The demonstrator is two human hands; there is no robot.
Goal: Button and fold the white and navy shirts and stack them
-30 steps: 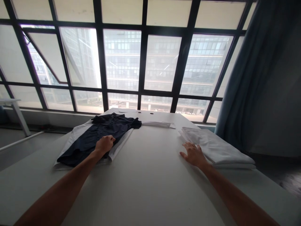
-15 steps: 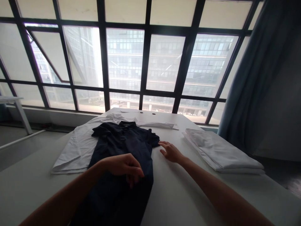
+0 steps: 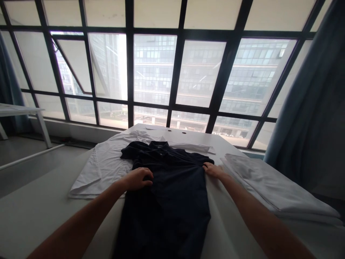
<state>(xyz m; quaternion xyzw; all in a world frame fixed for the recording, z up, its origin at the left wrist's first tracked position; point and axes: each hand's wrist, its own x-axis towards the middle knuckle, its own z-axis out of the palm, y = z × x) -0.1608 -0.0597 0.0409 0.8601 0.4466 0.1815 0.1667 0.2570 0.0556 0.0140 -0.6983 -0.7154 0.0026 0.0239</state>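
A dark navy collared shirt (image 3: 172, 201) with short sleeves lies spread on the white table (image 3: 43, 216), its collar (image 3: 158, 144) pointing away from me. My left hand (image 3: 138, 179) is on the shirt's left side, below the left sleeve, fingers curled with dark cloth between them and the thumb. At the end of the right sleeve, my right hand (image 3: 213, 170) pinches the hem, and that sleeve is stretched out to the side. Beneath the shirt's upper left part, a white garment (image 3: 94, 172) lies loosely spread.
Folded white cloth (image 3: 275, 183) lies in a stack on the right side of the table. Windows with dark frames (image 3: 172, 72) rise behind the table. A blue curtain (image 3: 299, 122) hangs at the right. Another white table (image 3: 21, 110) stands at the far left.
My right hand has closed on the right sleeve and the sleeve is now drawn outward. My left hand moved up to the shirt's left side. The shirt spreads wider, and the view has shifted slightly left.
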